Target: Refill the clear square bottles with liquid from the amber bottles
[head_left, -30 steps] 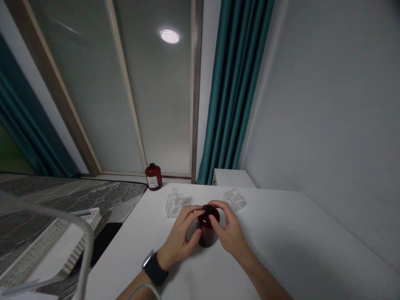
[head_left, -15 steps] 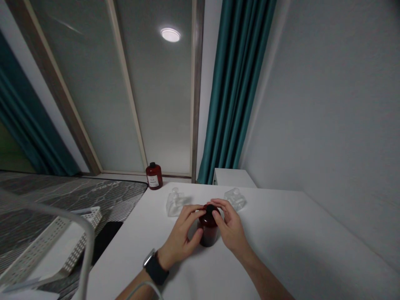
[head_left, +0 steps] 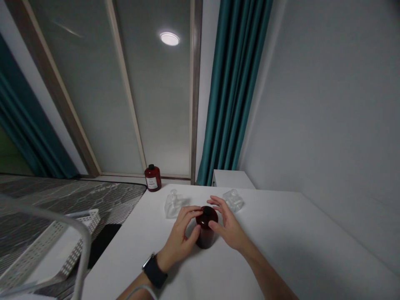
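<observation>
Dark red bottle, upright on white table, black cap on top. Left hand curves against it from nine o'clock; cannot tell if it grips. Right hand at three o'clock, fingers spread, pinching nothing. Step looks like cap handling; next move probably calls for steady left support and a right-hand pinch.

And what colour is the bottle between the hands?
The bottle is dark red with a black cap, seen in the head view.
</observation>
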Demonstrator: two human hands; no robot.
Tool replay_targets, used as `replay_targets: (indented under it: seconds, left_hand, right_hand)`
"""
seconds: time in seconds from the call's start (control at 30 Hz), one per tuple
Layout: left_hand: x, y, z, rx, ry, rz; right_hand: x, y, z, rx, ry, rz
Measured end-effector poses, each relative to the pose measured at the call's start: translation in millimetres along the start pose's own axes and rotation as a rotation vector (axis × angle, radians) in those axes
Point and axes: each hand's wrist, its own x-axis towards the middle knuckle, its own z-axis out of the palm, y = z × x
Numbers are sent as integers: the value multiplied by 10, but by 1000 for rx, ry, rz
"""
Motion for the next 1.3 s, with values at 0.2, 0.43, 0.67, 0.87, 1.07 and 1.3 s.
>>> replay_targets:
  seconds: [0.2,0.43,0.67,0.87,1.07,1.3]
  left_hand:
    - [22,40,-15,-22,16,-29]
    - [221,141,-56,41,6,-111]
    - [441,163,-28,128,-85,-185]
    - [503,172,59,52,-10,-247]
    - [484,110,61,-117,-3,-241]
    - [495,31,52,-213,-36,-263]
  right_hand:
    - [-21,15,-27,-37,-50,62]
    - [2,-57,-3,-32,-29,70]
    - [-13,-34,-9,-86,-39,82]
    - [-10,-43,-7,-111,-19,77]
    - [-3,-40,-19,-91,-1,86]
    - [6,-93,-14,-33,-42,116]
